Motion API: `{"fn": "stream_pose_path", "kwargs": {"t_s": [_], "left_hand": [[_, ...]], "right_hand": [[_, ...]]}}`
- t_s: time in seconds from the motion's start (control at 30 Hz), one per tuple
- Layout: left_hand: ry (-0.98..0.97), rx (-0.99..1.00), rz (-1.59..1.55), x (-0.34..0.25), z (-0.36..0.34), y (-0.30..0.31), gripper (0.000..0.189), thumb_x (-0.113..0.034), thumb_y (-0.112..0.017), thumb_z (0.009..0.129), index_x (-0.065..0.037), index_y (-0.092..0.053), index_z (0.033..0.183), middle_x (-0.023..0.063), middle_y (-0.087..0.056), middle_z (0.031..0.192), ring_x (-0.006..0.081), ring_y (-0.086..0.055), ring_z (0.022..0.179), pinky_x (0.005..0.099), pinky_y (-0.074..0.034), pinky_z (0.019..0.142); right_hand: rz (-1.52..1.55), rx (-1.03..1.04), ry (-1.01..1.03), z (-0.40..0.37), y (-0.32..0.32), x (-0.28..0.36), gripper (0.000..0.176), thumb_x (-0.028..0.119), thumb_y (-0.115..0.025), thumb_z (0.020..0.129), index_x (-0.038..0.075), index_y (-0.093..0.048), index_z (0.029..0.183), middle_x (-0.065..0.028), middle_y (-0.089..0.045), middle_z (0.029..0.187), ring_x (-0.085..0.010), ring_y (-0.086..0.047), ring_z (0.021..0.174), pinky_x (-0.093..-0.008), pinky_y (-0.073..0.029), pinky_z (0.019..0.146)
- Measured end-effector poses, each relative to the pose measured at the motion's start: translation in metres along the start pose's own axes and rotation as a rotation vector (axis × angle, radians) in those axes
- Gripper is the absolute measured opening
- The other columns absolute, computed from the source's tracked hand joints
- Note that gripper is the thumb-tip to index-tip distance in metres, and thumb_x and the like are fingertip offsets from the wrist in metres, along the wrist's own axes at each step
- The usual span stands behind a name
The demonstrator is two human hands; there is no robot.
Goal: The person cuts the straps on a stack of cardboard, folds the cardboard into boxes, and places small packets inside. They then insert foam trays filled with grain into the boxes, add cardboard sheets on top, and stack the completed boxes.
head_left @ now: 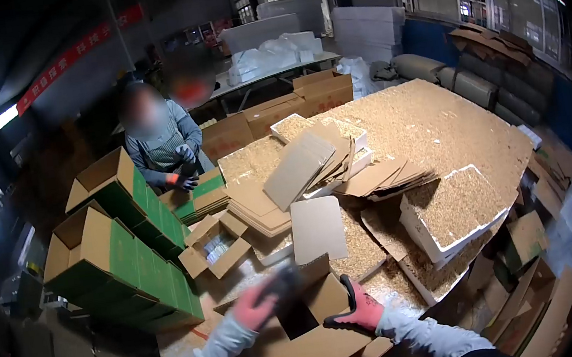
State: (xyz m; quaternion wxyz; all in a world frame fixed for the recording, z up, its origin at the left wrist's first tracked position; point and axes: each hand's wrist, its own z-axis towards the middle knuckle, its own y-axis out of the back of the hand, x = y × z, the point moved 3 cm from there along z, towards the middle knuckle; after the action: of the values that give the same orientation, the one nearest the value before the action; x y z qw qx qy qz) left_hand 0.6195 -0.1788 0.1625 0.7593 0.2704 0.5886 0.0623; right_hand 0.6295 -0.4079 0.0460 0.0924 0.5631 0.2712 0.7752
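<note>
An open brown cardboard box (pixel 309 352) stands at the near edge of the work surface, its flaps up. My right hand (pixel 359 307), in a pink and black glove, grips the right rim of this box. My left hand (pixel 263 303), in the same kind of glove, is over the box's left side and blurred by motion; what its fingers do is smeared. A flat grey-brown cardboard sheet (pixel 317 229) lies just beyond the box. A smaller open box (pixel 214 246) with small pale packets inside is at the upper left of my left hand.
Green and brown boxes (pixel 125 272) are stacked at the left. Cardboard sheets (pixel 299 166) pile up mid-table beside chip-covered white-edged blocks (pixel 453 214). A co-worker (pixel 162 140) in gloves stands beyond the boxes. More cardboard (pixel 534 305) lies at the right.
</note>
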Motion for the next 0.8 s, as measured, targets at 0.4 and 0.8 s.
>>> {"fn": "stream_pose_path", "kwargs": {"t_s": [0.4, 0.8], "left_hand": [[0.261, -0.434, -0.111, 0.048, -0.161, -0.036, 0.074, -0.027, -0.069, 0.058, -0.002, -0.029, 0.116, 0.0134, -0.047, 0.109, 0.0229, -0.047, 0.099, 0.0370, -0.037, 0.084], [0.596, -0.639, 0.244, 0.115, -0.154, -0.029, 0.040, -0.009, -0.053, 0.074, 0.006, -0.041, 0.109, 0.0176, -0.047, 0.111, 0.0238, -0.046, 0.099, 0.0341, -0.039, 0.080]], "right_hand": [[0.727, 0.187, -0.036, 0.022, 0.023, 0.022, 0.047, 0.021, -0.062, 0.068, 0.001, -0.045, 0.107, -0.0079, -0.051, 0.101, -0.0169, -0.047, 0.096, -0.0284, -0.036, 0.086], [0.265, -0.293, -0.284, -0.037, 0.055, -0.017, 0.052, 0.034, -0.058, 0.071, 0.001, -0.042, 0.109, -0.0134, -0.046, 0.101, -0.0217, -0.047, 0.094, -0.0320, -0.039, 0.082]]}}
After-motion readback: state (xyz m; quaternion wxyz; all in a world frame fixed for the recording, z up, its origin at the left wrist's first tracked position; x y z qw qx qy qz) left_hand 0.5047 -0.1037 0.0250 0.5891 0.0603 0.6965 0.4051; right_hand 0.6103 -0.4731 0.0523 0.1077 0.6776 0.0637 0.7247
